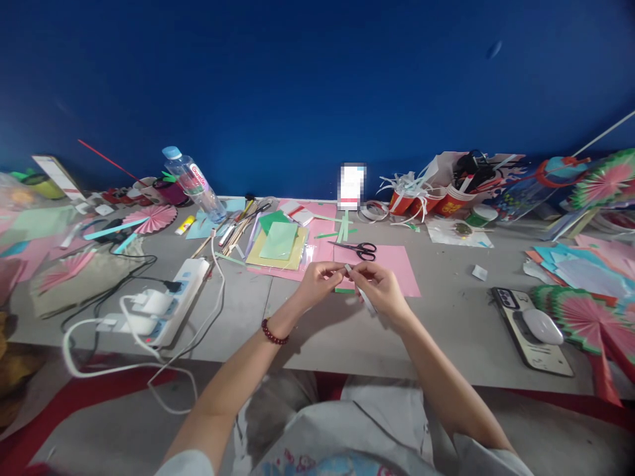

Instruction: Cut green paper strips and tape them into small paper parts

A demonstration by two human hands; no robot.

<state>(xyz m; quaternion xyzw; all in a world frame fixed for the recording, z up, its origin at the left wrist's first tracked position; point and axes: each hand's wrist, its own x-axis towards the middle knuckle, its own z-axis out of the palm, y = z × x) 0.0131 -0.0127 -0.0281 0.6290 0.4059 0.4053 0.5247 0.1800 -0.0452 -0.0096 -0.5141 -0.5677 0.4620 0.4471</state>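
A narrow pale paper strip point(368, 302) is held up between my hands, over the front of a pink sheet point(401, 268). Its upper end is pinched by the fingertips of my left hand point(320, 284), which has a beaded bracelet point(274, 332) at the wrist. My right hand point(381, 289) is closed on the same strip, and its tail hangs below the fingers. Black-handled scissors point(366, 251) lie on the pink sheet just beyond my fingers. Part of a green strip point(343, 290) shows beneath my hands.
Left are a power strip point(181, 297) with trailing cables, a water bottle point(196, 185) and stacked coloured paper point(278, 241). A lit phone point(351, 187) stands against the blue wall. Right are red cups point(452, 202) with strips, a phone point(548, 360) under a mouse point(543, 326), and paper fans point(595, 317).
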